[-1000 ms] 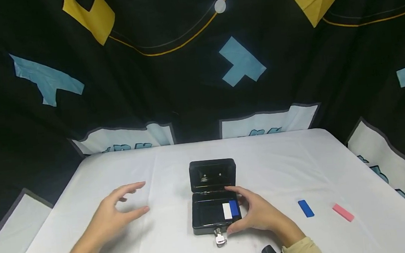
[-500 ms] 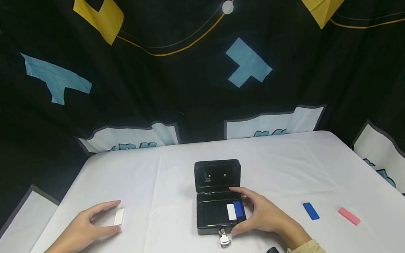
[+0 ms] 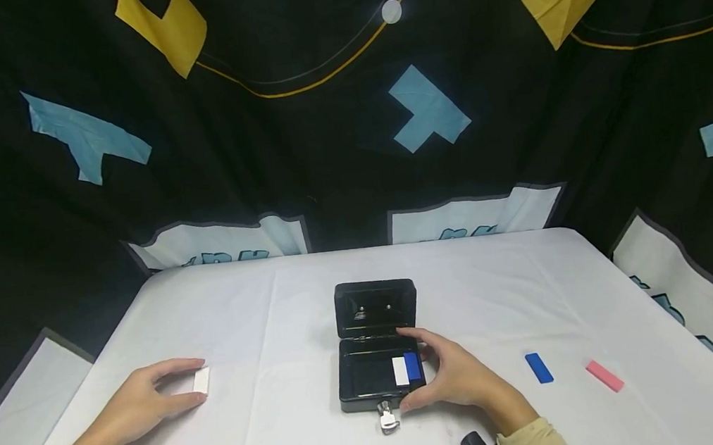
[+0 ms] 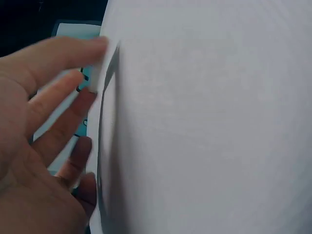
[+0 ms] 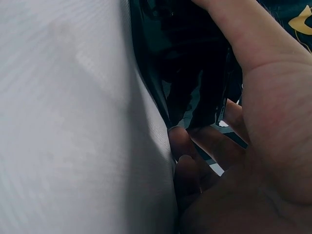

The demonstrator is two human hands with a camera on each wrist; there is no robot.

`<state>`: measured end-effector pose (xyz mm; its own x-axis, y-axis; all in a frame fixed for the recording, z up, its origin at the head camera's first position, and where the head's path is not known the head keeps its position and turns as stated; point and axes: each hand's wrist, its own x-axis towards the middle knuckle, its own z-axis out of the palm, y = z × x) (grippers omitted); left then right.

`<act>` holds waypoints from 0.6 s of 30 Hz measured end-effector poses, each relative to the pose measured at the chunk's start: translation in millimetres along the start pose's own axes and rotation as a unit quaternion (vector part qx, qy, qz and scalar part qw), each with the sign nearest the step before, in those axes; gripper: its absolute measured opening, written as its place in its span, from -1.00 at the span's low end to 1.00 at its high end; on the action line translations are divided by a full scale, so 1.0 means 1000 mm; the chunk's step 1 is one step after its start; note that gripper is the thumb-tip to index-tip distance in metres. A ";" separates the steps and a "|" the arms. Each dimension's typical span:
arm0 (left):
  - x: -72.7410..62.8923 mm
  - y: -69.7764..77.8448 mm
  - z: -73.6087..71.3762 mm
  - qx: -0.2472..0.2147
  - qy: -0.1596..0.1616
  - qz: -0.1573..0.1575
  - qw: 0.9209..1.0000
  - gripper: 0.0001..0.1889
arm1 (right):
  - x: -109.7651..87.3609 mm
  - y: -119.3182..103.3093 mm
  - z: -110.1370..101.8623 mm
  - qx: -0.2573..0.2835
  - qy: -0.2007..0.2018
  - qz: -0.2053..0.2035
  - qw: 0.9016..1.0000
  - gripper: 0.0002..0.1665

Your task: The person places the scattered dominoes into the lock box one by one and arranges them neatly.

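In the head view a small black metal cash box (image 3: pixel 370 377) stands with its lid up at the middle of the table. A white block (image 3: pixel 400 371) and a blue block (image 3: pixel 412 367) lie side by side in its right part. My right hand (image 3: pixel 452 373) holds the box's right side, thumb by the front corner, index finger near the hinge. A silver padlock-like latch (image 3: pixel 388 417) hangs at its front. Far to the left, my left hand (image 3: pixel 140 404) pinches another white block (image 3: pixel 201 381) between thumb and index finger. The left wrist view shows that block blurred.
To the right of the box, a blue block (image 3: pixel 539 368) and a pink block (image 3: pixel 605 375) lie on the white-covered table (image 3: pixel 476 283). Behind the table hangs a dark curtain (image 3: pixel 300 157) with yellow and light-blue shapes.
My left hand has moved left and down to the white block, and its thumb and index finger have closed on it. The right hand stays at the cash box.
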<state>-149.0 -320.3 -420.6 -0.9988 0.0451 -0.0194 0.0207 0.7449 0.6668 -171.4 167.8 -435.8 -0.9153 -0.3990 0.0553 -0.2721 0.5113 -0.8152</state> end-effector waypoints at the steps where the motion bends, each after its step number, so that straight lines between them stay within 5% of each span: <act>1: 0.000 0.002 -0.001 -0.004 0.001 -0.003 1.000 -0.31 | 0.000 0.000 0.000 -0.001 0.000 -0.001 1.000 0.28; 6: 0.002 0.020 -0.002 -0.011 0.000 -0.022 1.000 -0.30 | -0.001 -0.001 0.000 0.003 -0.001 -0.005 1.000 0.28; 10: 0.005 0.046 0.003 -0.010 0.009 0.008 1.000 -0.36 | -0.001 0.000 0.001 0.009 -0.002 -0.002 1.000 0.28; 14: 0.007 0.075 0.021 -0.010 0.012 0.046 0.999 -0.45 | 0.001 0.000 0.001 0.011 -0.004 0.002 1.000 0.28; 18: 0.010 0.108 0.049 -0.026 0.007 0.051 0.998 -0.51 | 0.000 0.002 0.000 0.000 -0.002 0.012 1.000 0.28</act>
<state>-154.8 -206.8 -385.3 -0.9922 0.1094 0.0597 0.1196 0.7013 0.7027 -172.2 168.2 -437.1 -0.9200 -0.3904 0.0336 -0.2507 0.5206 -0.8162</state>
